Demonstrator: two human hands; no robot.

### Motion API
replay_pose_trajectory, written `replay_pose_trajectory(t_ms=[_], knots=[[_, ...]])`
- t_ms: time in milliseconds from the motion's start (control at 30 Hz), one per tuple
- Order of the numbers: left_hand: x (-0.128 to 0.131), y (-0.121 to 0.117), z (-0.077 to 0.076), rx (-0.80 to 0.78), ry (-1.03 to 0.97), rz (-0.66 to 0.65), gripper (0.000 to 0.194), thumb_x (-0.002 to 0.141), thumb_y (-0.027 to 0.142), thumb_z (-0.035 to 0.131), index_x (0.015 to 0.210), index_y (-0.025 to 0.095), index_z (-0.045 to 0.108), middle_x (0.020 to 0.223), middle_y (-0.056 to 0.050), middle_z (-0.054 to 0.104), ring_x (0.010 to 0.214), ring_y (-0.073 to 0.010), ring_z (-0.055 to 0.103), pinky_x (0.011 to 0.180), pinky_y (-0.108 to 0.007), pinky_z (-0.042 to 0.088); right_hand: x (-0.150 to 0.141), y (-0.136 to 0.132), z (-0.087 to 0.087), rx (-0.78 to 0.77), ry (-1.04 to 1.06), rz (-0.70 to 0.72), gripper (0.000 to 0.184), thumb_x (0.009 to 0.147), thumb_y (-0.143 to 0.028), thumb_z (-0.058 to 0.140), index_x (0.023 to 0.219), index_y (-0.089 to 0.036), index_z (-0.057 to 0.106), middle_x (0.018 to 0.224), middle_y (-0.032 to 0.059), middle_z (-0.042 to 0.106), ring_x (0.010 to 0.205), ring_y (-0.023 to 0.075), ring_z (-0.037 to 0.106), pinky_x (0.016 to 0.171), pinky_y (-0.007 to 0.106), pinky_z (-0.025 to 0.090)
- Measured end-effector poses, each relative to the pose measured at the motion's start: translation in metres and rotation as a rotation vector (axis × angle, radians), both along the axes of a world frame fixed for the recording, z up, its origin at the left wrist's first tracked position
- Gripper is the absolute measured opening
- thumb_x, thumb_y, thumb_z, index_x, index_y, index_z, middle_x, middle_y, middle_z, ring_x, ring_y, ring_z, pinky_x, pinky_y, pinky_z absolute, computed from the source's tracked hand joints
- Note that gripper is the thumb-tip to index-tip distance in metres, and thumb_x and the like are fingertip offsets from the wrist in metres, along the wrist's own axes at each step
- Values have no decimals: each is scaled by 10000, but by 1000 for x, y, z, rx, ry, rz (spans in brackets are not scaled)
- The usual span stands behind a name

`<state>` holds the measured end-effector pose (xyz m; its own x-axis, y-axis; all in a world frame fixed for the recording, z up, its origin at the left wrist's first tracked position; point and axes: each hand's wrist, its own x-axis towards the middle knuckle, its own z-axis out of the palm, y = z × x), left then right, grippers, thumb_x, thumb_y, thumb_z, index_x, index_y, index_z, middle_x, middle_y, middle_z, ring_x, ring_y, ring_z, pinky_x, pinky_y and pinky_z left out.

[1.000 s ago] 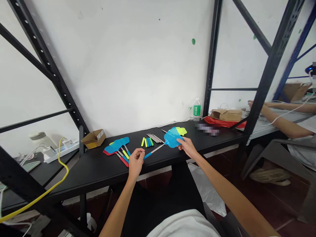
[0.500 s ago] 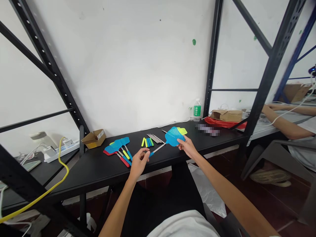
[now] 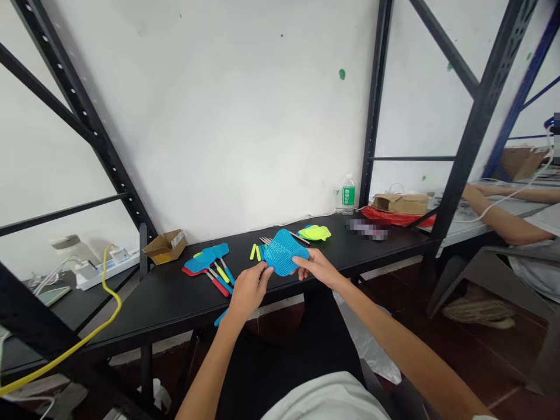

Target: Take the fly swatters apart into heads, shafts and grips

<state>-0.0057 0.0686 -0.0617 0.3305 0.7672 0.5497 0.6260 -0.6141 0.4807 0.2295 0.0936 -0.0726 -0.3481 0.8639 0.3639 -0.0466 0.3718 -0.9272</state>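
A blue fly swatter (image 3: 280, 259) is held between both hands over the black shelf table (image 3: 166, 297). My left hand (image 3: 247, 288) grips its shaft just below the mesh head, and the blue handle end pokes out under that wrist. My right hand (image 3: 315, 268) pinches the right edge of the mesh head. To the left lies a pile of finished swatters (image 3: 209, 263) in blue and red. Loose yellow-green and blue handle sleeves (image 3: 255, 251) and metal rods lie behind the held head. Yellow-green mesh heads (image 3: 315, 233) lie further right.
A small open cardboard box (image 3: 165, 246) sits at the back left, a water bottle (image 3: 349, 194) at the back right. Black rack uprights (image 3: 469, 135) frame the table. Another person's arms (image 3: 503, 216) rest on the neighbouring table to the right. A yellow cable (image 3: 105, 286) hangs at left.
The blue swatter has been drawn left and towards me. My left hand has slid from the handle end up to the shaft near the head, and my right hand followed with the head.
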Motion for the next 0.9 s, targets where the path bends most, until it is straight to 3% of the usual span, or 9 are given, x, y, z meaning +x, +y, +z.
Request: replay_pose_trajectory(t_ms=[233,433,767,900], knots=[[-6,-4,12,-11,92,8,278,1032,307,365,772,225,416,673,5,506,598,-165,458,599,-271,249,11,-5,12,43,-133,90,397,917,-538,641,903,-144,688,871,96,781,601,125,649,544,224,452],[-3,-9,13,40,167,74,289,1035,317,385,810,218,535,639,5,508,585,-173,467,594,-287,218,17,-8,17,171,-219,30,412,949,-538,599,872,-143,690,850,73,752,615,119,628,562,224,453],[-1,-5,10,26,142,94,384,1042,387,388,841,203,659,628,-25,631,577,-188,576,592,-281,288,18,-7,19,219,-201,1,379,961,-501,598,873,-147,702,852,65,744,625,118,619,572,222,453],[-1,-4,7,35,130,121,416,1037,416,404,750,204,618,530,7,536,503,-166,497,585,-288,266,18,-8,19,238,-189,-3,371,964,-494,595,880,-151,708,862,63,743,635,123,617,588,233,462]])
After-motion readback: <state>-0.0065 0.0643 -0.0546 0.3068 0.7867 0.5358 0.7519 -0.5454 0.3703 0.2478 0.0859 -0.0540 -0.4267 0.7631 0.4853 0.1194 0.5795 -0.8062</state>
